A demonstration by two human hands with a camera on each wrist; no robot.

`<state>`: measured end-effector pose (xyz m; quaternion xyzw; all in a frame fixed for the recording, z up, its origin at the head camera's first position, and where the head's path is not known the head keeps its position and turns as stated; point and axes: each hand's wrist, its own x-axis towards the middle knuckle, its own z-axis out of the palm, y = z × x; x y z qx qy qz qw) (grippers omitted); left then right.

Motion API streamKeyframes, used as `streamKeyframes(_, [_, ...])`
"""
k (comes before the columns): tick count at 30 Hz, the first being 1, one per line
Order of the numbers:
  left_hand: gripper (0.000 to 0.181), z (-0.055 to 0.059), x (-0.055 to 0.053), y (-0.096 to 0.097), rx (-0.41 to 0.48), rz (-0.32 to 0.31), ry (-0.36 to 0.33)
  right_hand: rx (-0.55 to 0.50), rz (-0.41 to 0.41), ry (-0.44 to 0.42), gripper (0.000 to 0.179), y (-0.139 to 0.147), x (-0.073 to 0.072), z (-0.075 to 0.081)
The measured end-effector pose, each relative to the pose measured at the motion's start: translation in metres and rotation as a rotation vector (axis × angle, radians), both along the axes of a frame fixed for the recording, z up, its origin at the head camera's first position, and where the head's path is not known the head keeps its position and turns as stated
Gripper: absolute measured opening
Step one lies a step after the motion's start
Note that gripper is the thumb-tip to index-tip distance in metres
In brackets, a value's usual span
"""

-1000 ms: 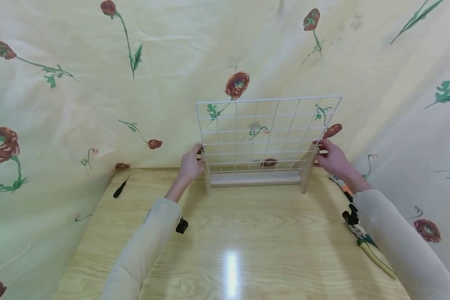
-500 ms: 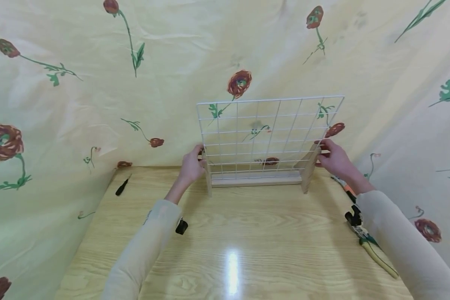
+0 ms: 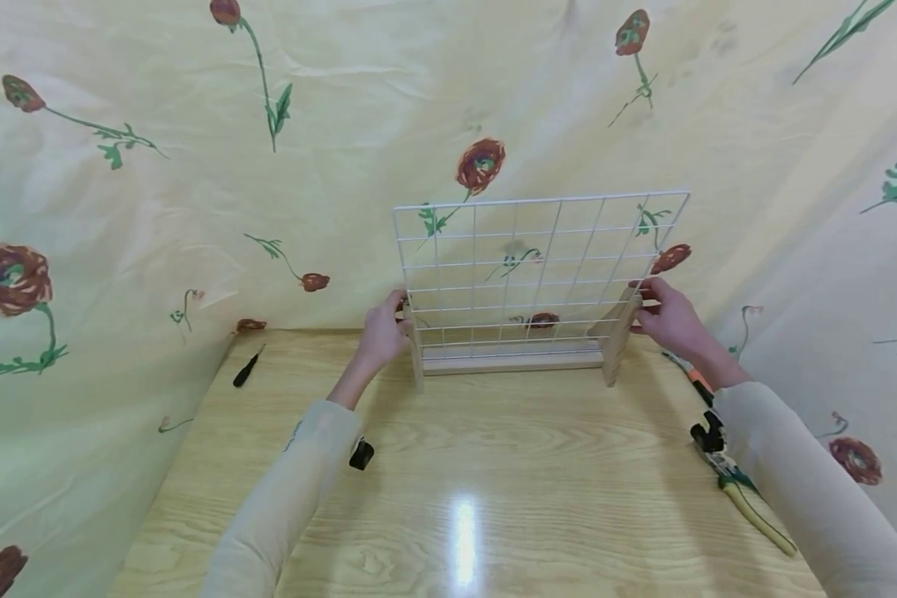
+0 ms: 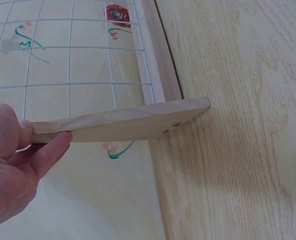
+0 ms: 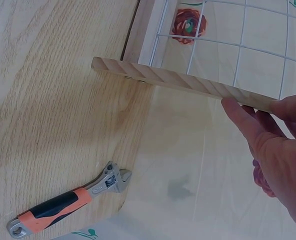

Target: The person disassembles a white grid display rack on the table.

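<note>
A rack with a white wire grid point(image 3: 541, 200) and a wooden crossbar point(image 3: 512, 363) stands at the back of the table. My left hand point(image 3: 384, 336) pinches the upper end of its left wooden side board point(image 4: 113, 122) between thumb and fingers. Two screw heads point(image 4: 176, 124) show low on that board's outer face. On the opposite side, my right hand point(image 3: 669, 320) holds the upper end of the right side board point(image 5: 183, 82); its thumb and fingers lie on either side of the wood. The grid leans up above the crossbar.
An adjustable wrench point(image 5: 70, 200) with an orange and black handle lies right of the rack. Pliers point(image 3: 755, 519) with yellowish handles lie nearer, by the right sleeve. A black-handled screwdriver point(image 3: 247, 370) rests at the back left. Flowered cloth point(image 3: 329, 124) surrounds the table point(image 3: 538, 482).
The head view has shifted slightly. Both hands keep their hold on the side boards, and the rack shows no clear movement on the table.
</note>
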<state>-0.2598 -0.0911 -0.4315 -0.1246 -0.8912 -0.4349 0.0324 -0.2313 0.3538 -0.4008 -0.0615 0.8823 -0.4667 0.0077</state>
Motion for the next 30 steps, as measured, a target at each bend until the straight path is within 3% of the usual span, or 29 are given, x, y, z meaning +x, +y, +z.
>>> streamKeyframes(6, [0.051, 0.0, 0.004, -0.001, 0.013, -0.002, -0.031, 0.0, 0.006, -0.018, 0.047, 0.0, 0.0, 0.0])
streamKeyframes(22, [0.046, -0.001, 0.012, -0.003, -0.024, -0.01, 0.015, -0.005, 0.021, -0.012, 0.047, -0.001, 0.002, 0.002])
streamKeyframes(30, [0.045, -0.004, 0.019, -0.005, -0.007, -0.005, 0.031, -0.032, 0.038, -0.011, 0.047, 0.002, 0.005, -0.004])
